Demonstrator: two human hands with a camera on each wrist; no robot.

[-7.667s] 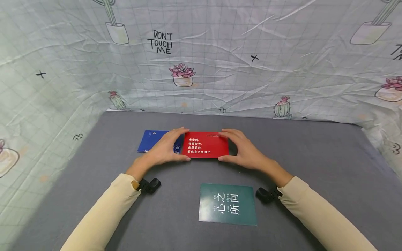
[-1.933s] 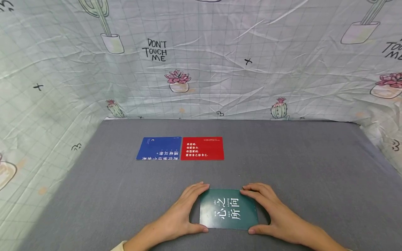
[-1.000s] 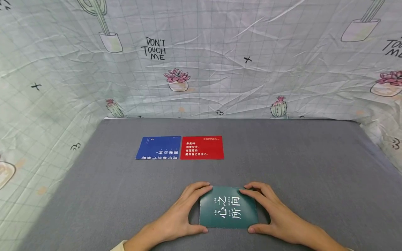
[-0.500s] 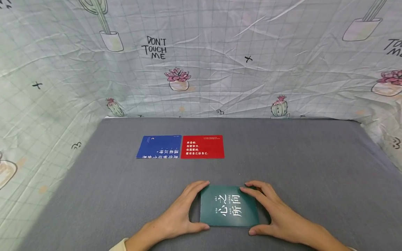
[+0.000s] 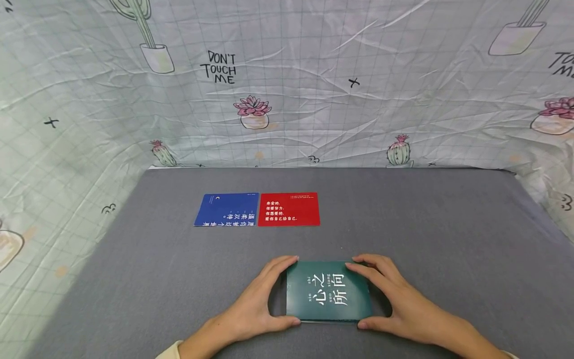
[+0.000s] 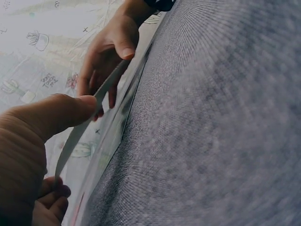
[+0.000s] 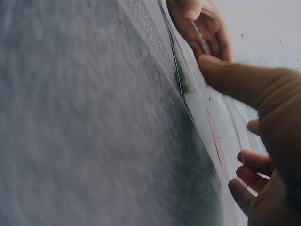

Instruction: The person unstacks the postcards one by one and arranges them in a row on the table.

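Observation:
A green card with white characters (image 5: 318,313) is held level between two hands in the head view. Its left short side is pinched by the left hand (image 5: 248,306), thumb at the near corner and fingertips at the far one. At the right side the right hand (image 5: 408,306) grips it likewise. In the left wrist view the card (image 6: 75,141) is raised off the cloth, between the left thumb and fingers, with the right hand (image 6: 113,42) beyond. Below it a thin flat sheet (image 6: 129,110) lies on the surface; I cannot tell what it is.
A blue card (image 5: 221,209) and a red card (image 5: 302,205) lie side by side farther back on the grey table (image 5: 430,224). Behind and at the sides hangs a pale curtain (image 5: 314,114) printed with cacti and potted plants.
Both hands have left the red card beside the blue one and come nearer to grip the green card. Over the last second that card has lifted and moved slightly away, its near edge now showing double.

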